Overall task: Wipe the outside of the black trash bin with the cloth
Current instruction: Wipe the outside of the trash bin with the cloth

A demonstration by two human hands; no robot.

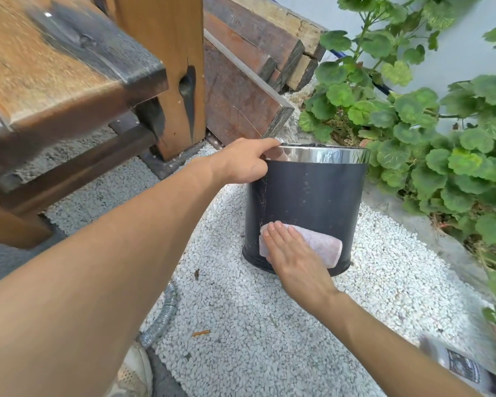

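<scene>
A round black trash bin (309, 196) with a shiny metal rim stands upright on white gravel. My left hand (242, 161) grips the bin's upper left edge, fingers curled over the rim. A folded pale pink cloth (321, 245) lies flat against the lower front of the bin wall. My right hand (289, 253) presses on the cloth with fingers stretched out and together, covering its left half.
A wooden bench (55, 90) and post (169, 67) stand to the left, stacked planks (249, 67) behind the bin. Leafy green plants (427, 133) crowd the right side. A grey corrugated hose (161, 319) and my shoe (132, 371) are at the bottom; a printed packet (458, 365) lies lower right.
</scene>
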